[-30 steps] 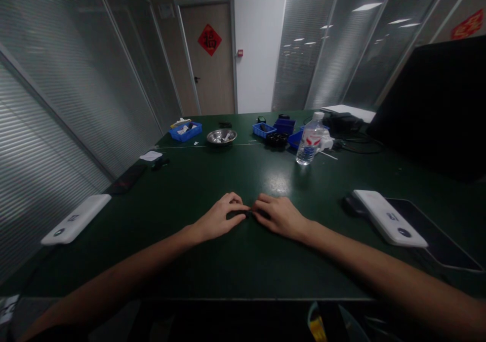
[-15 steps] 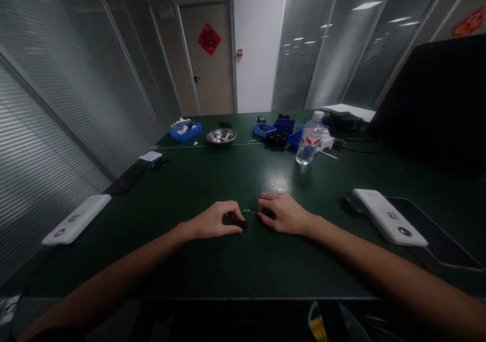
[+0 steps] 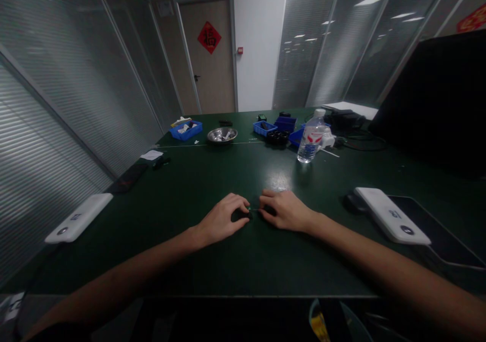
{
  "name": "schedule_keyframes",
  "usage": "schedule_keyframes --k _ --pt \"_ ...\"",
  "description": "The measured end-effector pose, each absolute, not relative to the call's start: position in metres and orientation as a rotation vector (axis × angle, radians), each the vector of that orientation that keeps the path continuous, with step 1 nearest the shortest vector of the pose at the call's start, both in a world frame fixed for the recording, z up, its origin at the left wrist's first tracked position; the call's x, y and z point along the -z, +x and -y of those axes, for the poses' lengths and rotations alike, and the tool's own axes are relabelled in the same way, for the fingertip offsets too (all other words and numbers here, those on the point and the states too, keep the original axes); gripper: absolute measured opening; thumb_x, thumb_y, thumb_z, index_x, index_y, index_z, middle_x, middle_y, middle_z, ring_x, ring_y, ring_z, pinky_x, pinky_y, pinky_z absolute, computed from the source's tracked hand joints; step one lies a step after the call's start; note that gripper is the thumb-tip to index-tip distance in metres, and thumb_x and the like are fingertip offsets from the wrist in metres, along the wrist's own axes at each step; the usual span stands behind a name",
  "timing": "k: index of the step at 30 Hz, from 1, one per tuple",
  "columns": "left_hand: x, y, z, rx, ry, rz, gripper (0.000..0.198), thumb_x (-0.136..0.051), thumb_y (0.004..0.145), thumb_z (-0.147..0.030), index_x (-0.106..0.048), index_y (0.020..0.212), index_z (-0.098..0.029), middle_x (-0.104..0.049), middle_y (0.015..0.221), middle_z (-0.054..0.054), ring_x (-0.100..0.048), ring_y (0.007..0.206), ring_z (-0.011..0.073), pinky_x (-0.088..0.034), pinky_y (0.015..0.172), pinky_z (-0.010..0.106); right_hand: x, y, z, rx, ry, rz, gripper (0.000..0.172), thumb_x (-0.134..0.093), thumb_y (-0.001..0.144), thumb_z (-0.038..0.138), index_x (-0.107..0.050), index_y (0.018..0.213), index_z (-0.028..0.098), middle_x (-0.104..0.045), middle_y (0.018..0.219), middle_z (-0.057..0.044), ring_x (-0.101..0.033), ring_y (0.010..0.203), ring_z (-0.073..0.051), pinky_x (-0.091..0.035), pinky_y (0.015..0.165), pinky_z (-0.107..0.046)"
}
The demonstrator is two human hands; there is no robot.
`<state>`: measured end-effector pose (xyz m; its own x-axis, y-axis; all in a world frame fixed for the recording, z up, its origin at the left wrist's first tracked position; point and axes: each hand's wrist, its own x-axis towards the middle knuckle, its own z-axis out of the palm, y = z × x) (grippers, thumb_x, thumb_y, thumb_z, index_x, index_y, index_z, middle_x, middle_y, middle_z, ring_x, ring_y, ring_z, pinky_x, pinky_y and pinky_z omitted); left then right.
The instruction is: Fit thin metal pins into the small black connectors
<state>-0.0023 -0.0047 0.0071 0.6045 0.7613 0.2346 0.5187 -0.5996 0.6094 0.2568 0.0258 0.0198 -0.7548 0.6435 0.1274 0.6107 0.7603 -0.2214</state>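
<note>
The left hand had thumb and fingertip nearly together around a part (small, dark, partly hidden), over the near half of the surface. The right hand, curled and pinched, held a thin rod toward it. A bottle stood beyond.

- On the worktop: left hand and right hand, a small part between them
- Behind the right hand: bottle
- Left of the bottle: small basket, bowl, then large basket
- Far left: first device
- Far right: second device, monitor behind it
- Beyond the worktop: door
</note>
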Motion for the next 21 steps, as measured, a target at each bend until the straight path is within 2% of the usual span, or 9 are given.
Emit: schedule_keyframes --k 5,11,15,19,21 --pt "-0.004 -0.002 0.003 -0.553 2.405 -1.097 0.022 -0.066 0.096 -0.027 -0.067 0.118 -0.023 -0.067 0.120 0.006 -0.062 0.112 0.0226 -0.050 0.099 0.041 -0.024 0.267 -0.036 -0.184 -1.141 2.723 0.014 -0.059 0.097 0.031 -0.065 0.097 0.018 -0.063 0.098 -0.005 -0.054 0.069 -0.013 -0.032 0.059 -0.026" --pt "-0.008 -0.028 -0.013 -0.471 2.314 -1.143 0.027 -0.061 0.099 -0.029 -0.065 0.125 -0.027 -0.067 0.123 0.005 -0.063 0.111 0.0210 -0.053 0.091 0.035 -0.021 0.275 -0.045 -0.259 -1.252 2.637 0.015 -0.059 0.098 0.032 -0.066 0.097 0.018 -0.065 0.100 -0.005 -0.058 0.074 -0.015 -0.036 0.062 -0.025" --pt "-0.008 -0.082 -0.045 -0.453 2.234 -1.328 0.038 -0.061 0.096 -0.037 -0.064 0.133 -0.028 -0.066 0.128 0.006 -0.065 0.103 0.0220 -0.054 0.082 0.033 -0.020 0.275 -0.044 -0.283 -1.236 2.620 0.016 -0.059 0.099 0.032 -0.067 0.098 0.018 -0.066 0.101 -0.006 -0.059 0.075 -0.015 -0.038 0.063 -0.025" --pt "-0.003 -0.166 -0.082 -0.474 2.203 -1.640 0.040 -0.060 0.091 -0.044 -0.071 0.125 -0.024 -0.070 0.126 0.008 -0.066 0.089 0.0221 -0.054 0.077 0.034 -0.019 0.275 -0.043 -0.280 -1.233 2.616 0.016 -0.059 0.099 0.032 -0.067 0.098 0.018 -0.065 0.100 -0.006 -0.058 0.074 -0.015 -0.039 0.063 -0.026" --pt "0.000 -0.212 -0.094 -0.466 2.179 -1.832 0.044 -0.060 0.088 -0.045 -0.073 0.123 -0.023 -0.072 0.122 0.009 -0.067 0.090 0.0242 -0.054 0.079 0.036 -0.019 0.275 -0.043 -0.286 -1.228 2.618 0.016 -0.058 0.099 0.032 -0.067 0.099 0.018 -0.065 0.101 -0.006 -0.059 0.075 -0.015 -0.039 0.063 -0.026"
